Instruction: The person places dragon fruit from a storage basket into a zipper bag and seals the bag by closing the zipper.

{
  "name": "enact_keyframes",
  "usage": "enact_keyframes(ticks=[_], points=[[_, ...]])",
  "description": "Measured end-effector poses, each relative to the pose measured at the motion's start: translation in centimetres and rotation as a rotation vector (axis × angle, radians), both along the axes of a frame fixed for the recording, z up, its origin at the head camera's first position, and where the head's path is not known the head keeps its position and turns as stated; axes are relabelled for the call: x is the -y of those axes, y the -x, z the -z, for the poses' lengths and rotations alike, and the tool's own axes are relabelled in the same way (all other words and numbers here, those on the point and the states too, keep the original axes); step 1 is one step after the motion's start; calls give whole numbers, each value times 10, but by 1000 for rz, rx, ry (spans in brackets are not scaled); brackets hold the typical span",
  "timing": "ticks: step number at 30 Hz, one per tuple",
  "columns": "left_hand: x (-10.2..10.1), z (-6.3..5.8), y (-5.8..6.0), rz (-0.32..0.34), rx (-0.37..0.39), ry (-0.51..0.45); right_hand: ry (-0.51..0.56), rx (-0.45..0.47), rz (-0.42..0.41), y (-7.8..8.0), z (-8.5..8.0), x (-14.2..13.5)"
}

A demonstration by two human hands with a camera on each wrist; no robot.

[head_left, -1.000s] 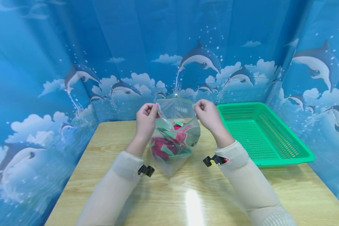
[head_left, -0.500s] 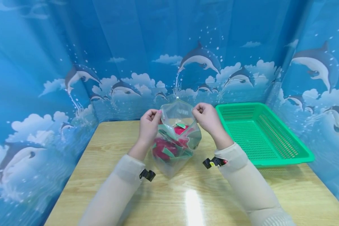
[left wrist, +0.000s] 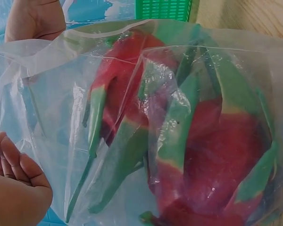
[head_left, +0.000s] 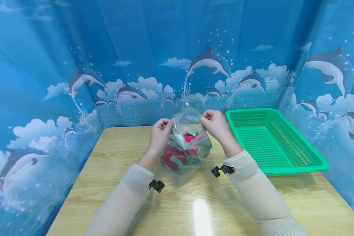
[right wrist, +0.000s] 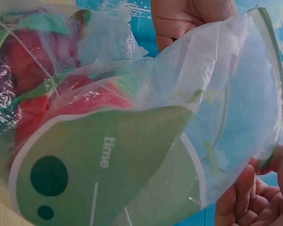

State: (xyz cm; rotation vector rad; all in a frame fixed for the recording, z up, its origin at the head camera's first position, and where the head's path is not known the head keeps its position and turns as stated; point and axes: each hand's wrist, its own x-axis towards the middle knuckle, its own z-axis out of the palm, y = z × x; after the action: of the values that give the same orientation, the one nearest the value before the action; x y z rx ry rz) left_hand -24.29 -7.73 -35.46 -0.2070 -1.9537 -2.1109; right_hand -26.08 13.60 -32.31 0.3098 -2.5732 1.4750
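A clear plastic zip bag [head_left: 177, 177] stands near the middle of the table, its mouth upward and partly spread. Inside lie red dragon fruits with green scales; in the left wrist view one dragon fruit [left wrist: 226, 155] sits low in the bag and another dragon fruit [left wrist: 120, 70] nearer the mouth. My left hand [head_left: 160, 136] pinches the left side of the bag's rim. On the opposite side, my right hand [head_left: 216, 126] pinches the rim between thumb and fingers. A green printed panel [right wrist: 132, 146] covers part of the bag in the right wrist view.
A green perforated plastic basket [head_left: 262, 144] rests on the table to the right, close to my right forearm. The wooden table [head_left: 112, 164] meets a blue dolphin-print curtain [head_left: 153, 42] at the back and sides.
My left hand has moved right and slightly down, toward the right hand, narrowing the bag's mouth. The right hand has sunk a little. Both keep hold of the rim.
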Motion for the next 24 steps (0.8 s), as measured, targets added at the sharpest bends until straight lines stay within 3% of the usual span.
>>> enact_keyframes(ticks=[9, 18, 24], points=[[0, 8, -2, 24, 28, 7, -4, -1, 17, 0, 0, 1], [-2, 8, -11, 46, -24, 6, -18, -10, 39, 1, 0, 2], [0, 12, -20, 78, -44, 72, 2, 6, 39, 2, 1, 2]])
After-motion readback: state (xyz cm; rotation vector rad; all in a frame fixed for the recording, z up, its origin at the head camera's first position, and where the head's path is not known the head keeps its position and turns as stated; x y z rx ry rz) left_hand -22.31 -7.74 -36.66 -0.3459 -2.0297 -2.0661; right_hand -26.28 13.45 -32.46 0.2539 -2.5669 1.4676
